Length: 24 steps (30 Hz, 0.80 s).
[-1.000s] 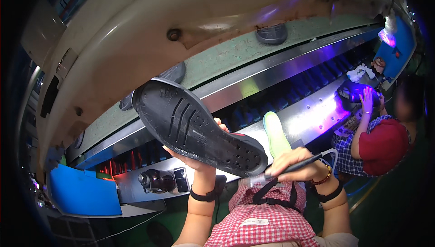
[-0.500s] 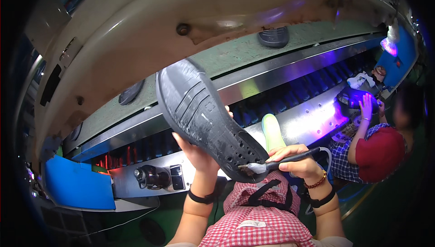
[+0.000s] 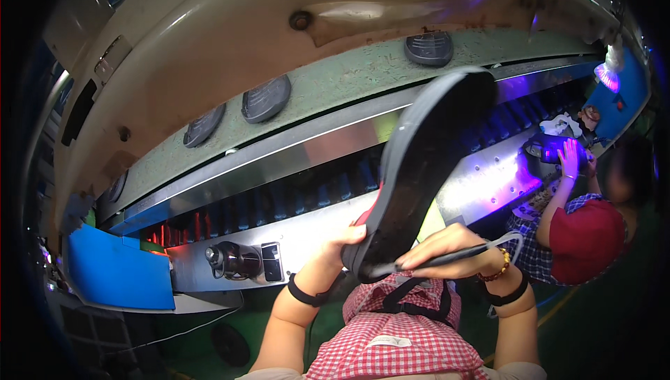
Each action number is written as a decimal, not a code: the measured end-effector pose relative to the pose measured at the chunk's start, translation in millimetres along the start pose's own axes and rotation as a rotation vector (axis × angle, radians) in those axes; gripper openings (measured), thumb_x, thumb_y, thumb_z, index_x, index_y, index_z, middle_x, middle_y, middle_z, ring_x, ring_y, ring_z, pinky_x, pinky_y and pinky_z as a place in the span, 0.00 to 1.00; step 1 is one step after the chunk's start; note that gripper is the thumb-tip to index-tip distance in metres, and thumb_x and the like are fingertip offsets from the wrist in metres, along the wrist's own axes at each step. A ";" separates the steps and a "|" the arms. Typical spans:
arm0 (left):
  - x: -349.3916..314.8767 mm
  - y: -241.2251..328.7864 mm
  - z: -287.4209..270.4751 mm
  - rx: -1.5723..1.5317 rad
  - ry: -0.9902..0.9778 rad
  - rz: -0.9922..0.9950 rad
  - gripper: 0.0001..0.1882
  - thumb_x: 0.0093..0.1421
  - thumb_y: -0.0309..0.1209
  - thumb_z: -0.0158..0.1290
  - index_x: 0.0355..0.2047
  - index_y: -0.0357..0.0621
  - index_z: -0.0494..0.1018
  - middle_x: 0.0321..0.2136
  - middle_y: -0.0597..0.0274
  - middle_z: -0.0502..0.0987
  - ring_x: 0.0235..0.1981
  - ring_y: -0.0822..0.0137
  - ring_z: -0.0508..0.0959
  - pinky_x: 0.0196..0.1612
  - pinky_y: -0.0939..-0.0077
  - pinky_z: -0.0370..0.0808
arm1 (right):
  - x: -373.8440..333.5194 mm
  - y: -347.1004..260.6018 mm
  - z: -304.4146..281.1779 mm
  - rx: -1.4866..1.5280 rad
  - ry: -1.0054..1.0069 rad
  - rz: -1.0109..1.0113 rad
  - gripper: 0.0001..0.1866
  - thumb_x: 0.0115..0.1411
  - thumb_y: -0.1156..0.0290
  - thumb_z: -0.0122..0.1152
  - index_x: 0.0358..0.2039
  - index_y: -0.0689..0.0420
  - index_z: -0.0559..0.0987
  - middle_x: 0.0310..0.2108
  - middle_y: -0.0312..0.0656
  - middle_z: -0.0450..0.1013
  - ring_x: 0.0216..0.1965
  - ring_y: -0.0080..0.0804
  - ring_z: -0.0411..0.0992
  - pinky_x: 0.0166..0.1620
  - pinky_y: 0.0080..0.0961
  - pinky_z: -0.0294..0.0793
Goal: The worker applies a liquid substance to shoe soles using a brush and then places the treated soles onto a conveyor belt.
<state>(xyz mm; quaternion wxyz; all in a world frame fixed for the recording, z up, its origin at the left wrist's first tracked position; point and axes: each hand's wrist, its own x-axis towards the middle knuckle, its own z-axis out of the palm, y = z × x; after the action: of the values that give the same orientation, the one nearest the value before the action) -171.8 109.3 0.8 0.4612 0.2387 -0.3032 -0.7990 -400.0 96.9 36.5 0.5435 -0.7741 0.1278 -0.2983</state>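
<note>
A black shoe sole (image 3: 422,157) is tilted on its side in front of me, its toe end pointing up and to the right. My left hand (image 3: 328,254) grips it near the heel, thumb on the near face. In my right hand (image 3: 450,244) is a dark-handled brush (image 3: 457,257) with a pale tube running from its back end. The brush tip touches the heel end of the sole, and its bristles are hard to make out. Behind the sole a light-green sole-shaped piece (image 3: 434,221) shows only in part.
Several dark soles, one of them (image 3: 267,99), lie on the green conveyor belt (image 3: 342,76) beneath the beige machine hood (image 3: 209,52). A dark bottle (image 3: 234,263) and a phone (image 3: 271,261) rest on the metal ledge. At right a co-worker (image 3: 583,230) handles a dark shoe under purple light.
The sole has swung right and turned from its hole-marked face onto its edge. Both hands moved with it, and the brush went left along the heel end. A belt sole behind it came into view.
</note>
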 end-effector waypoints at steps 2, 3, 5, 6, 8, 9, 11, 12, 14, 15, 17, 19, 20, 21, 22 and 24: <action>-1.5 8.8 11.8 0.051 0.057 -0.127 0.36 0.50 0.44 0.51 0.53 0.31 0.59 0.46 0.44 0.69 0.43 0.56 0.74 0.48 0.65 0.71 | 1.8 -2.2 -0.9 0.019 -0.174 -0.004 0.12 0.48 0.81 0.61 0.36 0.63 0.77 0.38 0.48 0.74 0.40 0.38 0.74 0.43 0.27 0.74; -4.7 15.3 18.5 0.077 0.088 -0.184 0.35 0.50 0.43 0.51 0.53 0.31 0.59 0.45 0.44 0.69 0.43 0.56 0.74 0.48 0.65 0.71 | 3.1 -8.2 -6.0 -0.022 -0.233 -0.006 0.13 0.48 0.81 0.61 0.37 0.62 0.77 0.38 0.48 0.74 0.40 0.38 0.74 0.44 0.27 0.74; -7.1 25.7 25.2 0.118 0.136 -0.286 0.33 0.51 0.41 0.51 0.52 0.31 0.60 0.44 0.45 0.70 0.42 0.58 0.75 0.48 0.67 0.71 | 1.7 -13.0 -12.5 -0.061 -0.293 -0.007 0.13 0.48 0.81 0.60 0.37 0.62 0.77 0.38 0.48 0.74 0.41 0.38 0.74 0.44 0.27 0.74; -7.7 28.3 25.8 0.134 0.150 -0.336 0.32 0.51 0.39 0.51 0.52 0.31 0.60 0.44 0.46 0.71 0.42 0.58 0.75 0.48 0.67 0.71 | 0.4 -13.0 -13.7 -0.040 -0.262 -0.029 0.13 0.49 0.81 0.60 0.38 0.62 0.76 0.38 0.47 0.74 0.41 0.39 0.74 0.44 0.27 0.74; -9.6 32.7 23.8 0.142 0.159 -0.393 0.31 0.51 0.38 0.51 0.52 0.31 0.60 0.44 0.46 0.71 0.42 0.59 0.75 0.48 0.68 0.71 | 3.4 -12.7 -16.2 -0.090 -0.202 -0.047 0.14 0.50 0.81 0.59 0.40 0.61 0.76 0.40 0.47 0.74 0.42 0.38 0.73 0.45 0.27 0.73; -10.0 31.5 17.1 0.050 0.098 -0.432 0.28 0.52 0.36 0.50 0.50 0.30 0.62 0.42 0.46 0.72 0.40 0.60 0.76 0.47 0.69 0.72 | 4.0 -9.0 -15.2 -0.056 -0.244 -0.034 0.14 0.50 0.81 0.59 0.40 0.60 0.76 0.40 0.47 0.74 0.42 0.38 0.73 0.44 0.26 0.73; -7.8 32.9 19.2 0.153 0.028 -0.515 0.27 0.53 0.35 0.50 0.49 0.29 0.64 0.41 0.46 0.73 0.39 0.61 0.76 0.45 0.71 0.73 | 3.6 -6.5 -16.2 -0.021 -0.283 -0.016 0.14 0.50 0.80 0.58 0.40 0.60 0.76 0.40 0.47 0.74 0.42 0.37 0.73 0.44 0.26 0.73; -2.7 32.0 18.7 0.230 -0.055 -0.515 0.27 0.53 0.36 0.50 0.49 0.29 0.64 0.41 0.46 0.73 0.39 0.61 0.77 0.45 0.72 0.73 | 3.4 -8.2 -18.4 -0.059 -0.310 -0.030 0.12 0.50 0.79 0.59 0.37 0.60 0.77 0.38 0.46 0.74 0.40 0.37 0.74 0.42 0.26 0.74; -9.5 43.0 44.2 0.342 0.205 -0.547 0.29 0.52 0.38 0.50 0.50 0.30 0.63 0.40 0.46 0.73 0.39 0.61 0.76 0.45 0.71 0.74 | 4.2 -15.0 -23.4 -0.094 -0.338 -0.044 0.09 0.49 0.77 0.60 0.34 0.59 0.78 0.37 0.45 0.75 0.38 0.37 0.75 0.41 0.26 0.74; -11.4 41.6 36.3 0.220 0.186 -0.536 0.29 0.52 0.39 0.50 0.49 0.29 0.63 0.40 0.46 0.73 0.39 0.61 0.77 0.44 0.71 0.74 | 5.4 -20.1 -26.4 -0.086 -0.284 -0.068 0.09 0.50 0.77 0.60 0.34 0.60 0.77 0.37 0.45 0.75 0.38 0.37 0.74 0.41 0.27 0.74; -19.2 42.9 51.7 0.195 0.315 -0.428 0.30 0.51 0.41 0.51 0.48 0.30 0.64 0.40 0.46 0.73 0.36 0.60 0.77 0.41 0.69 0.76 | 3.4 -19.1 -29.2 -0.135 -0.196 -0.039 0.09 0.51 0.77 0.59 0.35 0.59 0.77 0.37 0.45 0.75 0.39 0.38 0.74 0.42 0.28 0.74; -13.0 40.7 39.7 0.190 0.242 -0.448 0.30 0.51 0.41 0.51 0.48 0.30 0.64 0.40 0.46 0.73 0.37 0.60 0.77 0.41 0.70 0.76 | -2.3 -5.8 -26.3 -0.102 -0.221 -0.038 0.09 0.50 0.77 0.59 0.35 0.59 0.77 0.37 0.45 0.75 0.40 0.38 0.74 0.42 0.28 0.74; -14.1 39.7 34.5 0.182 0.231 -0.442 0.29 0.51 0.41 0.51 0.48 0.30 0.64 0.40 0.46 0.73 0.37 0.60 0.77 0.41 0.70 0.75 | -2.8 -1.8 -24.9 -0.058 -0.254 -0.044 0.09 0.50 0.77 0.59 0.35 0.59 0.77 0.37 0.45 0.75 0.40 0.38 0.74 0.42 0.28 0.74; -15.7 37.8 32.0 0.180 0.225 -0.432 0.29 0.51 0.41 0.51 0.48 0.30 0.64 0.40 0.46 0.73 0.37 0.60 0.77 0.41 0.70 0.75 | -5.7 -7.0 -26.9 -0.055 -0.237 -0.073 0.10 0.50 0.77 0.59 0.36 0.59 0.77 0.37 0.45 0.75 0.41 0.38 0.74 0.42 0.28 0.74; -15.4 36.6 30.1 0.180 0.228 -0.412 0.29 0.51 0.40 0.51 0.48 0.30 0.64 0.40 0.46 0.73 0.37 0.60 0.77 0.41 0.70 0.75 | -6.0 -14.4 -31.0 -0.054 -0.240 -0.074 0.10 0.50 0.77 0.59 0.36 0.59 0.77 0.37 0.45 0.75 0.41 0.38 0.74 0.42 0.28 0.74; -17.3 36.0 29.5 0.175 0.237 -0.383 0.29 0.51 0.40 0.51 0.48 0.30 0.64 0.40 0.46 0.73 0.38 0.60 0.77 0.42 0.70 0.75 | -5.5 -26.3 -37.2 -0.141 -0.264 0.028 0.11 0.51 0.78 0.57 0.38 0.60 0.77 0.40 0.46 0.74 0.42 0.39 0.73 0.45 0.27 0.72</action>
<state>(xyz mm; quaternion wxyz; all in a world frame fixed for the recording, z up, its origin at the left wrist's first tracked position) -162.1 118.3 48.6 0.3111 0.4232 -0.2642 -0.8089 -430.0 81.2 67.5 0.5039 -0.8410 0.0869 -0.1766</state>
